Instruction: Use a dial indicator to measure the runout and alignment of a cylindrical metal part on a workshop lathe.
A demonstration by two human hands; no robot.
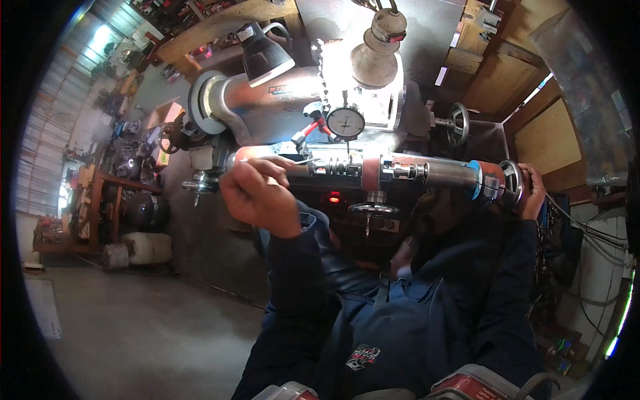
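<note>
My left hand (261, 195) is pinched round a thin metal rod (305, 161), whose tip reaches to a shiny ribbed shaft (339, 166) mounted lengthwise in the machine. At the right end, my right hand (531, 192) grips the rim of a metal handwheel (512, 181). Above the shaft stands a round dial indicator (345, 123), its stem pointing down to the shaft. A red and black holder arm (311, 127) is beside the dial. A steel cylinder (452, 175) with a blue ring (475, 180) lies between the shaft and the handwheel.
A black lamp (265, 55) and a beige lamp head (377, 59) stand over the machine. More handwheels sit at the front (373, 209) and back right (459, 125). Shelving and a cylindrical tank (145, 211) are at left. Cables (587, 230) hang at right.
</note>
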